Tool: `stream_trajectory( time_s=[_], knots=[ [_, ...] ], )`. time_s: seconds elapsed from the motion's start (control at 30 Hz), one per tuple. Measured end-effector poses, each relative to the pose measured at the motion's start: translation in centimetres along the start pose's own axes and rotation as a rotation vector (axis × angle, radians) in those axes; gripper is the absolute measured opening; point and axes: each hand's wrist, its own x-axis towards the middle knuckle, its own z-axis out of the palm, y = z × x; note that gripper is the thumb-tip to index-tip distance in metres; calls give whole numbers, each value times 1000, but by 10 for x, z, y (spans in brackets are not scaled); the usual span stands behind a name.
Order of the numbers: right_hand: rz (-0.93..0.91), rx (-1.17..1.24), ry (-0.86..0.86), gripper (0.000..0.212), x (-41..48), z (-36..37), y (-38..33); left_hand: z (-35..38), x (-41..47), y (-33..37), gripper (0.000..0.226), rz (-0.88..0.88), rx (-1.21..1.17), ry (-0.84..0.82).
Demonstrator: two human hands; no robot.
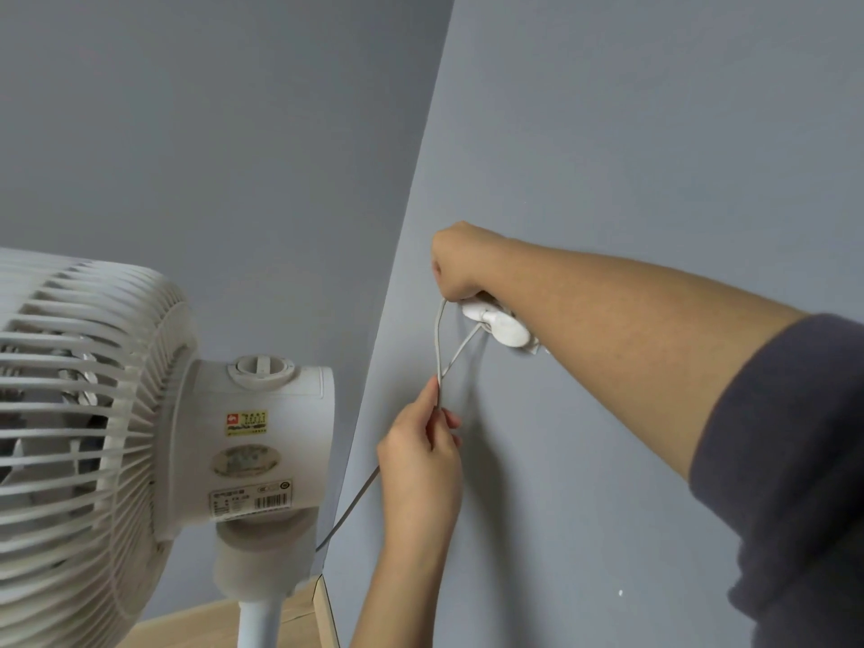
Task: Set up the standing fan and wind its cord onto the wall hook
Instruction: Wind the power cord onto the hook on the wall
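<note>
Two strands of the cord (439, 348) rise in a narrow loop from our left hand (421, 465), whose thumb and fingertips pinch them together low against the wall (608, 156). One strand runs up into our right hand (456, 266), which is curled into a fist around the top of the loop. The other strand slants across to the wall hook (498, 324) and passes behind its knob.

The hook sits just right of and below that fist, touching the heel of the hand. The right hand is therefore the nearer one, and we judge the loop has only to go sideways and down over the knob. The loop's long axis is close to vertical, and the hook lies tilted across it.

The cord is thin, pale grey and limp, so it will likely slip off unless the left hand holds it taut from below. The hook is glossy white plastic, a rounded knob on an oval plate set flat on matte blue-grey paint. From the left hand the slack drops leftward toward the neck of the standing fan (187, 437). The fan is white with a ribbed grille and stands upright on its pole beside the wall corner, above a wooden floor (187, 624).
</note>
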Motion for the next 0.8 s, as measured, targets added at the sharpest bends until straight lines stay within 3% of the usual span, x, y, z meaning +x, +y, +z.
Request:
stream_trajectory(
  time_s=[0.47,0.8],
  knots=[
    [-50,102,67,20,-10,-10,15,3,-1,7,32,102,-24,5],
    [-162,-27,-8,23,-22,-22,19,3,-5,10,19,148,24,-16]
  ],
)
